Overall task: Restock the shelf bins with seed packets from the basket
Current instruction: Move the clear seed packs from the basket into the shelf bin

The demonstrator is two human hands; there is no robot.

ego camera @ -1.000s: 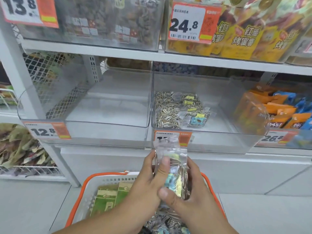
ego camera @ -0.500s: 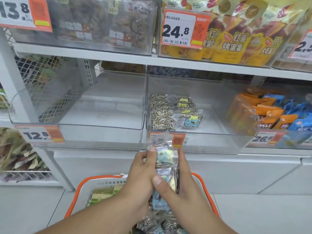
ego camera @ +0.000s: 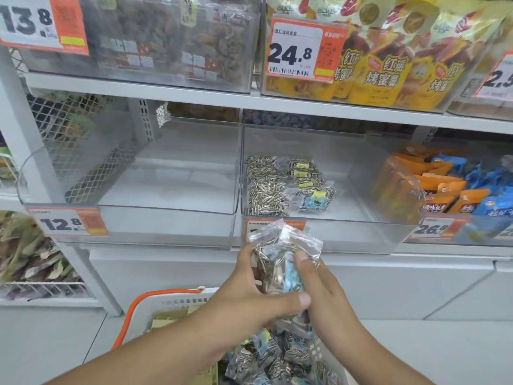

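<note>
A bundle of clear sunflower seed packets (ego camera: 280,259) is held upright between both hands, just below the front lip of the middle clear shelf bin (ego camera: 333,229). My left hand (ego camera: 249,298) grips the bundle from the left with its thumb across the lower part. My right hand (ego camera: 322,295) holds it from the right, fingers curled on the packets' side. Several seed packets (ego camera: 286,184) lie inside that bin at its left. More seed packets (ego camera: 277,357) fill the white basket with the orange rim (ego camera: 147,301) beneath my arms.
An empty clear bin (ego camera: 166,215) tagged 12.8 sits to the left. A bin of orange and blue packets (ego camera: 458,190) stands to the right. The upper shelf holds bins tagged 13.8 and 24.8 (ego camera: 299,51). A wire basket of dried leaves (ego camera: 30,257) is at the far left.
Both hands have lifted the bundle of seed packets a little higher toward the middle bin's front edge. My left thumb now lies across the bundle's lower part.
</note>
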